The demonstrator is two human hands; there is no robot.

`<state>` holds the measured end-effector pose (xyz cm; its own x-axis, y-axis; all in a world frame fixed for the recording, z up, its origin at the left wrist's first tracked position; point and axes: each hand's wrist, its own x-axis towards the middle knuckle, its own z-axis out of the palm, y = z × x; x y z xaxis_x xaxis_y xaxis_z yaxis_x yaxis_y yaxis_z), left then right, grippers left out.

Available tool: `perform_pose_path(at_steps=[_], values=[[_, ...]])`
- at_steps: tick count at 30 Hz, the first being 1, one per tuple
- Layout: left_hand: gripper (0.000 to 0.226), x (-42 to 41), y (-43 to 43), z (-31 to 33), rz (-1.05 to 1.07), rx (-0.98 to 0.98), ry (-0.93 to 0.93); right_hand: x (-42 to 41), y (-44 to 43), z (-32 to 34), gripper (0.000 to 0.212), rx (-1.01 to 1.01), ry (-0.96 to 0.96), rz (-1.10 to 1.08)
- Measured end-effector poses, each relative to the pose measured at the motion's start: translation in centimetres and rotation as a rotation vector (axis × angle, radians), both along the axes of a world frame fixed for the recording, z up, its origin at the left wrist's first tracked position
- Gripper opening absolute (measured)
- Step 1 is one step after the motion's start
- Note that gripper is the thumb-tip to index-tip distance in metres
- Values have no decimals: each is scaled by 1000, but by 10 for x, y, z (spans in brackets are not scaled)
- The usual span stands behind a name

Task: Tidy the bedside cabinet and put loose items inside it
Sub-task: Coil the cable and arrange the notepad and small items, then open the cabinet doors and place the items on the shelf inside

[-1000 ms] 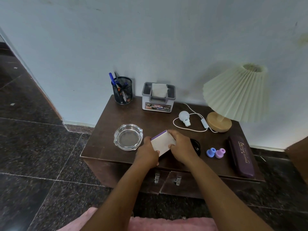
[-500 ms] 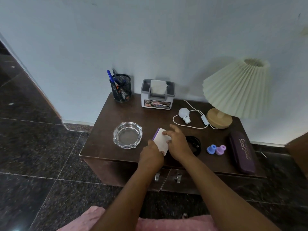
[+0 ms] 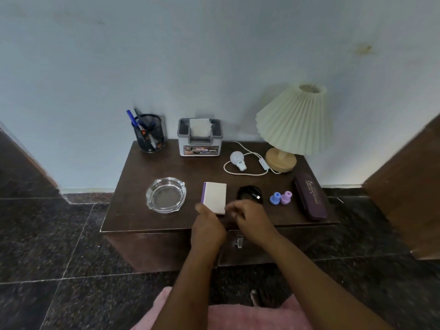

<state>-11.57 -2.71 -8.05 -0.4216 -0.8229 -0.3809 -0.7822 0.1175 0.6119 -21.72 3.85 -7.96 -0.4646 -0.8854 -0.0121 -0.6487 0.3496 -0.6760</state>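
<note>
Box: the white box (image 3: 214,197) with a purple side lies flat on the bedside cabinet (image 3: 152,217) worktop, between the glass ashtray (image 3: 166,194) and the coiled black cable (image 3: 249,193).
Left grip (image 3: 207,225): at the box's near-left corner, blurred; fingers hidden, so whether it holds the box cannot be told.
Right grip (image 3: 250,215): just beside the box's near-right corner, fingers loosely curled, holding nothing.
Cabinet front: closed.

Left hand (image 3: 208,226): palm down, back toward camera, fingers hidden beneath knuckles, motion-blurred; grip indeterminate. Right hand (image 3: 252,216): just beside left, palm down, fingers loosely curled, empty, blurred.
</note>
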Motion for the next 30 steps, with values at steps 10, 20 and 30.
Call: perform_pose_path(at_steps=[10, 20, 30], values=[[45, -15, 57, -12, -63, 139, -134, 2, 98, -33, 22, 290, -289, -125], [45, -8, 67, -18, 33, 114, -74, -13, 88, -70, 49, 306, -390, -142], [47, -4, 62, -51, 79, 243, 158, 4, 42, -90, 36, 261, -706, -346]])
